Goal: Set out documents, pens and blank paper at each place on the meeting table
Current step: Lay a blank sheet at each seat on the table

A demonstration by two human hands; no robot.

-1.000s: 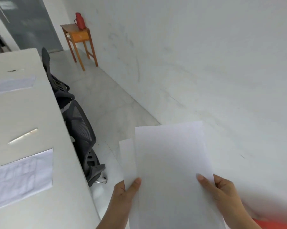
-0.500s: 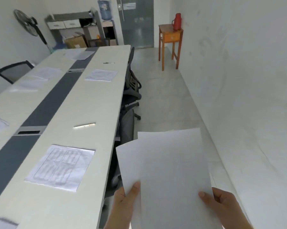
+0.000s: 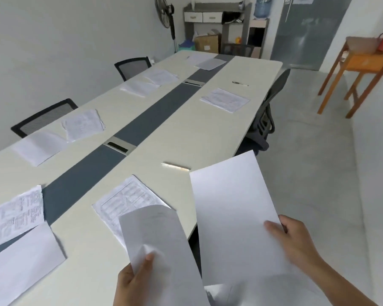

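Observation:
My left hand grips one blank sheet whose top curls over the printed document at the near place. My right hand holds a separate flat stack of blank paper off the table's right edge. A white pen lies on the long cream meeting table just beyond that document. Farther along the same side lie another document and a dark pen. Papers lie at the places on the far side too.
A dark grey strip with a cable hatch runs down the table's middle. Mesh chairs stand on the left and a grey one at the right edge. An orange side table stands at the right, shelves and a fan at the back.
My view has swung left from the wall to the table. The two sheets, overlapped before, are now apart: the left hand has drawn one over the near place.

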